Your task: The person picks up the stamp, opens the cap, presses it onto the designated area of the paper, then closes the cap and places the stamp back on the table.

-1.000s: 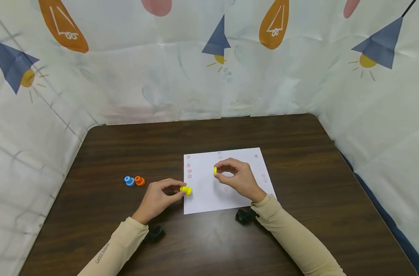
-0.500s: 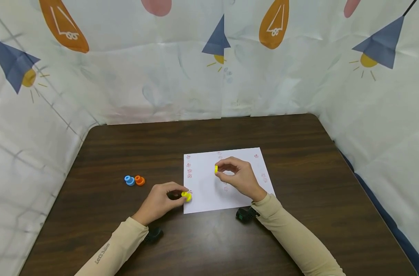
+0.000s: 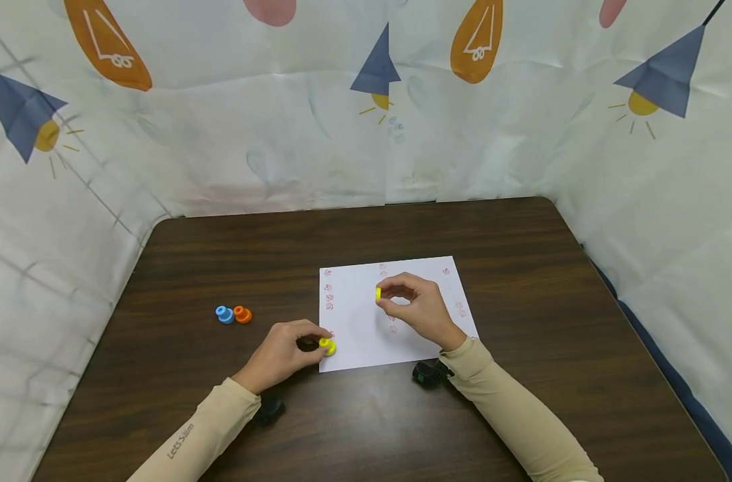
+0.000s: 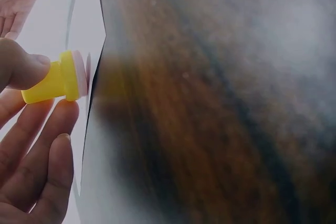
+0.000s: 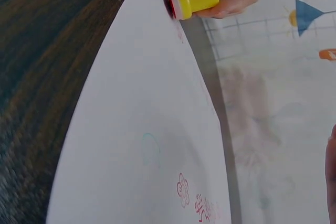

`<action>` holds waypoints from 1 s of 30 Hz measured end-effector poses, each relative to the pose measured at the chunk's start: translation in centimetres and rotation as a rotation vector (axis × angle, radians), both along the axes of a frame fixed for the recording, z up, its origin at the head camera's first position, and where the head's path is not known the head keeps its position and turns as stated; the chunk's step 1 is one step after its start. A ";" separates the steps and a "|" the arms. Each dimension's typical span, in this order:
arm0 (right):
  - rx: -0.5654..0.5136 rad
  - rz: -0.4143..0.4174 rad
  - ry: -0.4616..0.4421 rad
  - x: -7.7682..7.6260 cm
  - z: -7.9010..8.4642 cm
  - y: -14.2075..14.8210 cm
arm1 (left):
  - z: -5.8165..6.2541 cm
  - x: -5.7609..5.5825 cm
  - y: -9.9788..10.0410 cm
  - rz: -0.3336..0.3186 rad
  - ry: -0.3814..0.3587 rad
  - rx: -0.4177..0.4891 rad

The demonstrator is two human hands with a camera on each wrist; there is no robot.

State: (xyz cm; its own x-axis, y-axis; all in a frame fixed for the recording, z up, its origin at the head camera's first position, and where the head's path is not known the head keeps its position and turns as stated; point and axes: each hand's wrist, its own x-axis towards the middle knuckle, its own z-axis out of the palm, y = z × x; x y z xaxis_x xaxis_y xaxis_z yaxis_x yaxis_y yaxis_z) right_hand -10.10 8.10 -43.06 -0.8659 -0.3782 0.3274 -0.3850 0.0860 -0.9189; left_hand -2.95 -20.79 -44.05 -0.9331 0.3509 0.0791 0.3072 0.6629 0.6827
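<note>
My left hand (image 3: 284, 353) pinches a yellow stamp (image 3: 328, 346) between thumb and fingers, over the near left corner of a white paper sheet (image 3: 356, 345). In the left wrist view the stamp's pink pad (image 4: 80, 73) faces the sheet at very close range; whether it touches, I cannot tell. The right wrist view shows the pad's red face tilted slightly off the paper. My right hand (image 3: 419, 306) holds a small yellow cap (image 3: 378, 294) above the sheet's middle. Red prints (image 3: 328, 298) run down the sheet's left side, and a red flower print (image 5: 182, 190) appears in the right wrist view.
A blue stamp (image 3: 224, 314) and an orange stamp (image 3: 242, 314) stand side by side on the dark wooden table (image 3: 179, 361), left of the sheet. White printed curtains (image 3: 269, 154) hang around the table's back and sides.
My left hand has shifted slightly toward the near edge with the yellow stamp, which has turned pad-down, uncovering a red print. The right hand has barely moved, keeping the cap.
</note>
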 end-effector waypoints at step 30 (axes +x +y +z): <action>-0.023 0.008 0.011 0.0 -0.3 0.2 | 0.1 0.0 0.3 -0.048 -0.044 -0.062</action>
State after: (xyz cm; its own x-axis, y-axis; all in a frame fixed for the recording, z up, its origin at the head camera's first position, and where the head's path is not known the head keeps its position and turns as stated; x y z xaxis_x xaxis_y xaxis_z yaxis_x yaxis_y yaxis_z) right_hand -10.11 8.29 -43.38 -0.8591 -0.3773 0.3457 -0.3958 0.0616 -0.9163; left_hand -2.95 -20.52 -43.93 -0.9171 0.3984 0.0149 0.3102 0.6896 0.6544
